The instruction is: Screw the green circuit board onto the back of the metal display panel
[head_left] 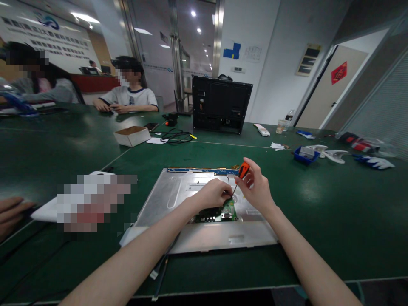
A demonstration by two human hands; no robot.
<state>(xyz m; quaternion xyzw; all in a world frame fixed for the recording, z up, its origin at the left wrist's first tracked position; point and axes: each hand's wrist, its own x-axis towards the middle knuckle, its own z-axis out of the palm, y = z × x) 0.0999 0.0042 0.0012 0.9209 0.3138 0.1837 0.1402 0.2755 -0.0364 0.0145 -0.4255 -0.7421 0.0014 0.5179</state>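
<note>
A silver display panel (159,204) lies flat on the green table, with a blue circuit strip (197,171) along its far edge. On the panel sits a green circuit board (230,209), partly covered by my left hand. My right hand (257,187) is closed round the orange and black handle of a screwdriver (244,170), which slants down to the board. Close to the screwdriver's tip, my left hand (216,193) has its fingers pinched together. Whether those fingers grip the shaft or something small is hidden.
A black monitor housing (221,104) stands behind the panel. Further left are a cardboard box (132,136) and a coiled black cable (177,137). A blue tray (306,155) and gloves (374,161) lie to the right. Another person's hand (12,214) rests at the left edge.
</note>
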